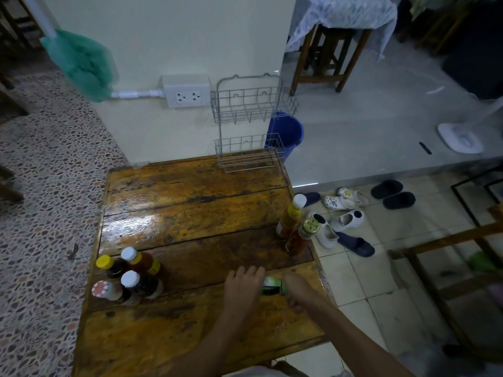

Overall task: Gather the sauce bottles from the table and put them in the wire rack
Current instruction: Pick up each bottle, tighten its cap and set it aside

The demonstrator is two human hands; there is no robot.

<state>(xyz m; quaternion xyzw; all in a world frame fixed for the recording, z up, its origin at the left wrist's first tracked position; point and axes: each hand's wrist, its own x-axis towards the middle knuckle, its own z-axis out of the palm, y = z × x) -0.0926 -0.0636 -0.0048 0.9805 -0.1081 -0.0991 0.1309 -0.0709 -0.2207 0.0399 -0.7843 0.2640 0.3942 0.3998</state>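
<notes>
A two-tier wire rack (249,123) stands empty at the table's far edge against the wall. Several sauce bottles (128,278) cluster at the table's left edge. Two more bottles, one with a white cap (290,219) and one with a gold lid (300,236), stand at the right edge. A green-labelled bottle (273,286) lies near the front right between my hands. My right hand (298,291) grips its right end. My left hand (245,287) rests against its left end with fingers fairly straight.
The wooden table (190,213) has plank gaps. A power socket (187,95) is on the wall left of the rack. A blue bucket (290,131) sits behind the rack. Several shoes (345,213) lie on the tiled floor to the right.
</notes>
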